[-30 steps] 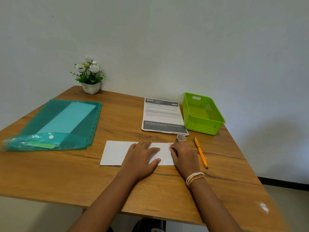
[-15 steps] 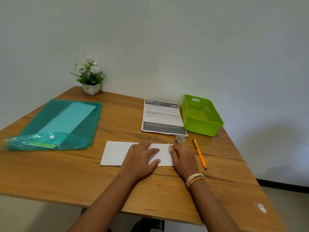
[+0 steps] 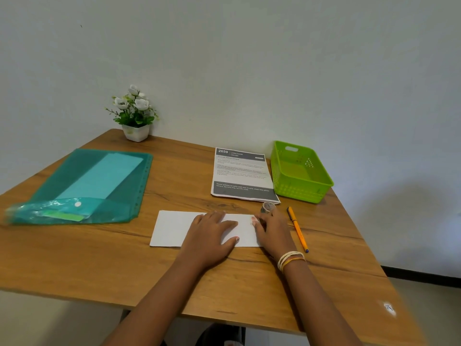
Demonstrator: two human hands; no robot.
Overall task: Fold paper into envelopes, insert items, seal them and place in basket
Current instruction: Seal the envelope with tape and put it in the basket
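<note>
A folded white paper (image 3: 172,227) lies flat near the table's front middle. My left hand (image 3: 209,236) rests palm down on its centre, fingers spread. My right hand (image 3: 273,232) sits at the paper's right edge, thumb pressing on that edge. Its fingers reach to a small tape roll (image 3: 267,207) just beyond the paper. A green plastic basket (image 3: 303,193) stands at the back right with nothing visible inside. A printed sheet (image 3: 242,174) lies left of the basket.
An orange pen (image 3: 298,229) lies right of my right hand. A teal plastic folder (image 3: 84,186) with paper inside covers the left of the wooden table (image 3: 99,258). A small potted flower (image 3: 134,116) stands by the wall. The table's right edge lies past the pen.
Both hands stay on the folded paper in nearly the same spots. Only the view has shifted slightly.
</note>
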